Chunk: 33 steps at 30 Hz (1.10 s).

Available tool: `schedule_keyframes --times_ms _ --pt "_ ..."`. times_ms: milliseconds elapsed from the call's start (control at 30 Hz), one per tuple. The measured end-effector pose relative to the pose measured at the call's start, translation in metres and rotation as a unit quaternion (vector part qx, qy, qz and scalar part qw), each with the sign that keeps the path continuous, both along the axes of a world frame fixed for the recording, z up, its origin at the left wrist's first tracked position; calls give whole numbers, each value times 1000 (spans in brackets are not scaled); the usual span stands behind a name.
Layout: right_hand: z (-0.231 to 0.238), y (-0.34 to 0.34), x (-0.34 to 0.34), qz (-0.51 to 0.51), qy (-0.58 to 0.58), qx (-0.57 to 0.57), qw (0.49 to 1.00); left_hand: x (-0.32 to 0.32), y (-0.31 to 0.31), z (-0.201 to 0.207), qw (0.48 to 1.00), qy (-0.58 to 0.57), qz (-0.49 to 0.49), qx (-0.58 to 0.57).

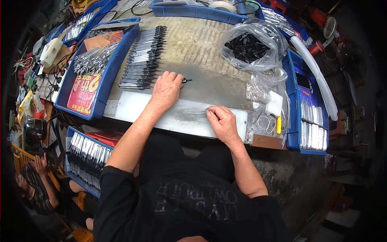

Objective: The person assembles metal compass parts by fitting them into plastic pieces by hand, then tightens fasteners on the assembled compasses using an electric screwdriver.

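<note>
My left hand is curled over a pen beside the near end of a row of clear-barrelled pens with black ends. Only the black end of the held pen sticks out to the right of my knuckles; the rest is hidden. My right hand rests at the white board along the table's front edge. Its thumb and fingers are pressed together, and whatever they may hold is too small or hidden to name. Dark smudges mark the board between my hands.
A plastic bag of small black parts stands at the back right. Scissors and a yellow-handled tool lie near the right edge. Blue trays of pens flank the table: left, right, and lower left. Another person sits lower left.
</note>
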State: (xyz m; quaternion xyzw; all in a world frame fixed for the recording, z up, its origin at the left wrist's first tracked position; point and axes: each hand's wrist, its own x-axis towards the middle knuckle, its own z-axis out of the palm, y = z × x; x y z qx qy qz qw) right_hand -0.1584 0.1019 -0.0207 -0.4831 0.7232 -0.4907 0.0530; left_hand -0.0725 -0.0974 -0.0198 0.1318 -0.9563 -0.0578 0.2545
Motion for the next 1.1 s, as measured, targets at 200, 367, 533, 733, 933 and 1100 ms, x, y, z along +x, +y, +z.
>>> schedule_keyframes --times_ms 200,367,533,733,933,1100 --pt "3 -2 1 -1 -6 1 1000 4 20 13 999 20 -20 32" --pt "3 2 -1 -1 5 9 1000 18 42 8 994 69 -51 65" --pt "15 2 -14 52 -42 75 995 32 52 -3 995 59 -50 63" --pt "20 -22 -76 -10 244 36 969 31 52 -1 994 61 -43 77" --pt "3 -39 -102 -11 314 216 924 31 52 -2 993 66 -38 85" --pt "0 -44 -102 -1 322 265 909 32 52 -3 993 61 -39 91"
